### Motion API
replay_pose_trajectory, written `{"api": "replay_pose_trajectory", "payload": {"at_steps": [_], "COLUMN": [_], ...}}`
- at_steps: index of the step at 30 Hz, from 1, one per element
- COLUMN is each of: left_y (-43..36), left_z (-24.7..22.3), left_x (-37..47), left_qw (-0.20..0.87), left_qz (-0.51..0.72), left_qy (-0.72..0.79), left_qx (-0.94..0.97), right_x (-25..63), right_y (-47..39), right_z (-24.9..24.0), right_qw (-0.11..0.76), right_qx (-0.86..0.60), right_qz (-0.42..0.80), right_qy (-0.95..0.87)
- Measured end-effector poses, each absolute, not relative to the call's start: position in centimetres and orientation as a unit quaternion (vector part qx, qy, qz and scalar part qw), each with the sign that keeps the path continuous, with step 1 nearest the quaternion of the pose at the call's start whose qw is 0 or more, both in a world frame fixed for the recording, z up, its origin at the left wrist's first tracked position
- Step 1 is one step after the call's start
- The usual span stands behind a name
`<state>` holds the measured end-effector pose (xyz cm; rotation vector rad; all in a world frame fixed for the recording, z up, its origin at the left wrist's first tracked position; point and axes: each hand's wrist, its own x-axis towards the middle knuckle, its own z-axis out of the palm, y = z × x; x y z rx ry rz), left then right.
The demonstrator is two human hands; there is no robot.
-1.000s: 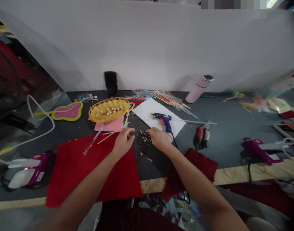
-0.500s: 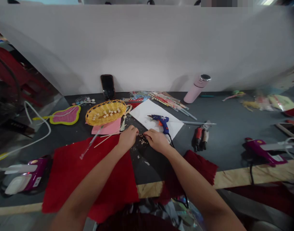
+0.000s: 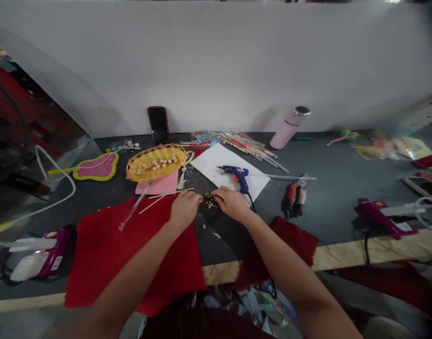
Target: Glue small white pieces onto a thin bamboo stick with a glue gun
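Observation:
My left hand (image 3: 186,208) is closed in a pinch just left of a scatter of small pale pieces (image 3: 211,205) on the dark tabletop. From the other side my right hand (image 3: 232,203) also pinches, its fingertips at the edge of the same pieces. Whatever either pinch holds is too small to make out. Behind my right hand a blue glue gun (image 3: 240,176) lies on a white sheet (image 3: 210,162). Thin pale sticks (image 3: 155,201) lie beyond my left hand. A yellow woven basket (image 3: 131,172) holds several small whitish pieces.
Red cloth (image 3: 131,254) spreads under my left forearm. Pliers (image 3: 295,197) lie to the right, near a purple glue gun (image 3: 387,216). At the back stand a phone (image 3: 158,125) and a pink flask (image 3: 289,128), with bundled sticks (image 3: 251,148) between them.
My left hand has shifted slightly left and down, while my right hand stays close to the same place. The camera view has tilted slightly.

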<state>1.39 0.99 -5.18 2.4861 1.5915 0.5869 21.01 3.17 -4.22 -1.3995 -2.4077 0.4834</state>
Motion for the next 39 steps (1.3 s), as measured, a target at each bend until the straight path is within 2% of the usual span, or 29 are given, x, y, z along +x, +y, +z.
{"api": "replay_pose_trajectory", "payload": {"at_steps": [6,13,26,34,39], "left_y": [1.0,1.5,1.9,1.5,1.8], "left_z": [-5.3,-5.5,-5.6,-5.3,-6.2], "left_x": [1.1,0.7,-0.1,-0.6,-0.7], "left_qw": [0.089,0.147,0.23,0.265,0.282], "left_qz": [0.254,0.355,0.411,0.43,0.495], "left_qy": [0.517,0.536,0.525,0.519,0.534], "left_qx": [0.813,0.752,0.709,0.69,0.625], "right_x": [21.1,21.4,21.4,21.1,20.8], "right_y": [3.4,3.7,4.3,4.1,3.5], "right_z": [-4.3,-5.0,-5.5,-4.7,-4.5], "right_qw": [0.152,0.193,0.211,0.169,0.142], "right_qx": [-0.504,-0.504,-0.493,-0.509,-0.513], "right_qz": [0.174,0.17,0.169,0.169,0.151], "right_qy": [-0.832,-0.825,-0.827,-0.827,-0.833]}}
